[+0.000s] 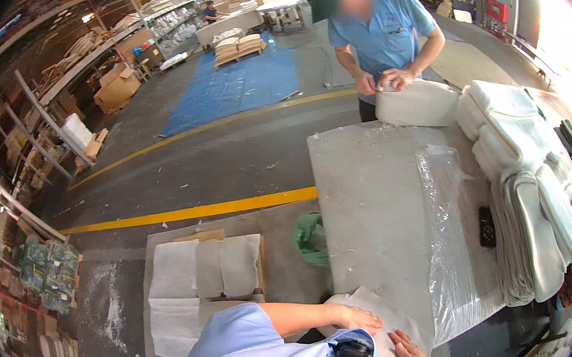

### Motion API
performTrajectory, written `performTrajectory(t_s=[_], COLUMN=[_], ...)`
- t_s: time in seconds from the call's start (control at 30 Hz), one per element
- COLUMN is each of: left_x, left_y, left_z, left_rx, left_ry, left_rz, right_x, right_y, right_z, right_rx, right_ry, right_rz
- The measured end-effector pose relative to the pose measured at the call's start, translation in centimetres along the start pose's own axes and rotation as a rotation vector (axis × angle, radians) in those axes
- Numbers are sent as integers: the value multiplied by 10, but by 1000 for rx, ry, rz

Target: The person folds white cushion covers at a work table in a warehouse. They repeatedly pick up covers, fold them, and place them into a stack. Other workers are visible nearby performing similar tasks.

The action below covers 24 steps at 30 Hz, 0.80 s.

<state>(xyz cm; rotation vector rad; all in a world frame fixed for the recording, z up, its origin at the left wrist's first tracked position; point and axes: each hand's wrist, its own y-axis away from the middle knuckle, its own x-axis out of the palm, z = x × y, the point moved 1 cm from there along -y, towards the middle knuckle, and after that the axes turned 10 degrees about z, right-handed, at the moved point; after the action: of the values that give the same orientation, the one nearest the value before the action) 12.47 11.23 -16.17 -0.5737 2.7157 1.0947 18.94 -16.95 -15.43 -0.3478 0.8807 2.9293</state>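
Note:
A pale grey-white padded piece (362, 299) lies at the near edge of the table, close to my body. My left hand (360, 318) rests on it with fingers stretched out. Just to the right, my right hand (410, 352) lies on the same piece, its fingers extended. Part of the piece is hidden by my hands and my arm. Neither hand appears to grip anything. The grey tabletop (368, 190) stretches away beyond it, with clear plastic film (447, 230) along its right part.
Across the table a co-worker in a blue shirt (381, 26) handles a white cushion (417, 103). Stacked pale pads (528, 228) line the right side, near a black handheld device (486, 226). A green bag (310, 240) and a pallet of pads (208, 268) stand left of the table.

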Motion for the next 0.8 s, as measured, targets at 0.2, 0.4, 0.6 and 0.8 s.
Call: performTrajectory(t_s=[0.2, 0.4, 0.6, 0.8], left_x=[-15, -17, 21, 13], left_y=[-36, -10, 75, 82], left_z=[26, 35, 63, 27], left_rx=[41, -168, -441, -341], left_ry=[10, 23, 569, 1178], left_rz=[2, -262, -650, -478], right_x=[-20, -27, 24, 66], right_y=[-28, 14, 125, 126], right_z=[-16, -33, -56, -43], right_rx=[67, 327, 608, 331], right_ry=[-77, -177, -268, -1122], right_rz=[-7, -347, -583, -732])
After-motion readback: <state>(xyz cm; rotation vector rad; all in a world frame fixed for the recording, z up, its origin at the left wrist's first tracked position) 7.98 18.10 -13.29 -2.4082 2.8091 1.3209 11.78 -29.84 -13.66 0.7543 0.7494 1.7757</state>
